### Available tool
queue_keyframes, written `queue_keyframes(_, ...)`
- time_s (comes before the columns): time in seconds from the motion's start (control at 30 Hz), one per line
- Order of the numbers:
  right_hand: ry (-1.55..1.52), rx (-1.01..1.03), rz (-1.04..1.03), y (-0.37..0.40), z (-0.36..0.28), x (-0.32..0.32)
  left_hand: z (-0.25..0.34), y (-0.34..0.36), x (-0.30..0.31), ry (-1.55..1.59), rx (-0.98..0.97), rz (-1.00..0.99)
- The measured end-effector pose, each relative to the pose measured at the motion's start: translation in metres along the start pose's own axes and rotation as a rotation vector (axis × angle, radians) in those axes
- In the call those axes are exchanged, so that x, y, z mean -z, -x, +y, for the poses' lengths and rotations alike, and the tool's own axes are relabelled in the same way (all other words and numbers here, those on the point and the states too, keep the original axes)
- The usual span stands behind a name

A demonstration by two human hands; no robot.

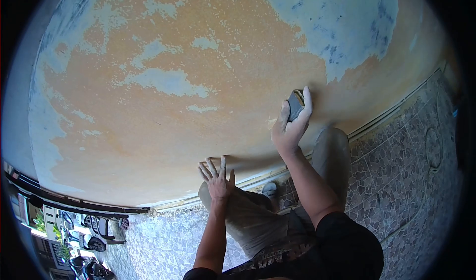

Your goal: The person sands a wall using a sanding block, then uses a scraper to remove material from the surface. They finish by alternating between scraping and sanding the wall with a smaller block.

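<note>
Right hand [290, 136] grips grey pad [296, 106]; left hand [218, 187] spreads, empty, at wall [148, 141]. Surface appears partly done: orange areas lie between pale patches

You wear a black top [349, 245] at the bottom of the frame, with short sleeves [333, 224] and a faded, pale print [283, 254] across its front. Your loose trousers [329, 153] are dull grey-brown; the print's wording is unreadable.

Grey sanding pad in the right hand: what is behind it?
Tan wall shows around the grey sanding pad and right hand; the patch directly behind the pad is covered.
</note>
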State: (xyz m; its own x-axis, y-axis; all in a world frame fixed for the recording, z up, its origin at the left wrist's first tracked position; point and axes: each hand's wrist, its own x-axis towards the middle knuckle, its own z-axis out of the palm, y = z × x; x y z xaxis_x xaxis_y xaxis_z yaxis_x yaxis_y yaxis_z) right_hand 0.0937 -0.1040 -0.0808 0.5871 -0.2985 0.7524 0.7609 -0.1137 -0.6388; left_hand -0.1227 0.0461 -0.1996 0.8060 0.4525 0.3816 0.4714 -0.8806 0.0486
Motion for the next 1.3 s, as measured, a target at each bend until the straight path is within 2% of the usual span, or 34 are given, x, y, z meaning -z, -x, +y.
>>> queue_keyframes(0.03, -0.062, -0.058, 0.093, -0.008, -0.001, -0.003, -0.001, 0.000, -0.002, -0.019, 0.004, -0.007)
queue_keyframes(0.07, -0.068, -0.053, 0.101, -0.004, 0.000, -0.002, -0.001, -0.001, -0.002, -0.022, 0.000, 0.003)
queue_keyframes(0.13, 0.130, 0.231, -0.141, 0.024, 0.007, 0.008, -0.001, 0.000, -0.005, -0.018, -0.009, 0.022)
queue_keyframes(0.2, 0.058, 0.276, -0.463, 0.056, 0.014, 0.027, 0.001, 0.003, -0.005, -0.006, -0.008, 0.017)
queue_keyframes(0.23, 0.056, 0.272, -0.449, 0.071, 0.018, 0.039, 0.003, 0.002, -0.004, 0.022, -0.005, 0.029)
queue_keyframes(0.3, -0.036, 0.142, -0.653, 0.100, 0.024, 0.059, 0.006, 0.003, -0.003, 0.072, 0.017, 0.026)
queue_keyframes(0.33, -0.047, 0.131, -0.651, 0.113, 0.022, 0.062, 0.010, 0.005, 0.002, 0.057, 0.019, 0.021)
queue_keyframes(0.4, -0.020, -0.115, -0.657, 0.128, 0.022, 0.067, 0.024, 0.003, 0.010, 0.142, 0.036, 0.042)
queue_keyframes(0.47, -0.066, -0.115, -0.599, 0.133, 0.028, 0.062, 0.039, -0.006, 0.018, 0.148, 0.004, 0.108)
queue_keyframes(0.53, -0.022, -0.175, -0.496, 0.132, 0.033, 0.059, 0.054, -0.028, 0.031, 0.189, -0.154, 0.323)
queue_keyframes(0.63, 0.002, -0.177, -0.455, 0.122, 0.047, 0.057, 0.089, -0.076, 0.074, 0.264, -0.282, 0.444)
queue_keyframes(0.67, 0.034, -0.194, -0.408, 0.116, 0.048, 0.057, 0.101, -0.091, 0.090, 0.264, -0.277, 0.441)
queue_keyframes(0.73, -0.015, -0.277, -0.370, 0.113, 0.055, 0.055, 0.122, -0.117, 0.110, 0.182, -0.393, 0.382)
queue_keyframes(0.8, -0.107, -0.389, -0.336, 0.109, 0.058, 0.058, 0.140, -0.133, 0.102, 0.085, -0.413, 0.397)
queue_keyframes(0.93, -0.104, -0.420, -0.290, 0.108, 0.066, 0.058, 0.146, -0.133, 0.066, -0.098, -0.489, 0.391)
queue_keyframes(1.0, -0.127, -0.461, -0.311, 0.106, 0.065, 0.061, 0.147, -0.122, 0.051, -0.072, -0.484, 0.361)
queue_keyframes(1.07, -0.141, -0.465, -0.307, 0.110, 0.068, 0.060, 0.144, -0.109, 0.042, -0.102, -0.528, 0.149)
queue_keyframes(1.13, -0.164, -0.467, -0.310, 0.113, 0.068, 0.058, 0.138, -0.101, 0.035, -0.128, -0.519, 0.116)
queue_keyframes(1.2, -0.203, -0.505, -0.306, 0.115, 0.069, 0.058, 0.134, -0.096, 0.037, -0.145, -0.528, 0.002)
queue_keyframes(1.27, -0.179, -0.476, -0.311, 0.115, 0.070, 0.057, 0.130, -0.094, 0.048, -0.162, -0.535, -0.006)
queue_keyframes(1.3, -0.153, -0.456, -0.315, 0.115, 0.071, 0.058, 0.132, -0.092, 0.066, -0.078, -0.454, -0.012)
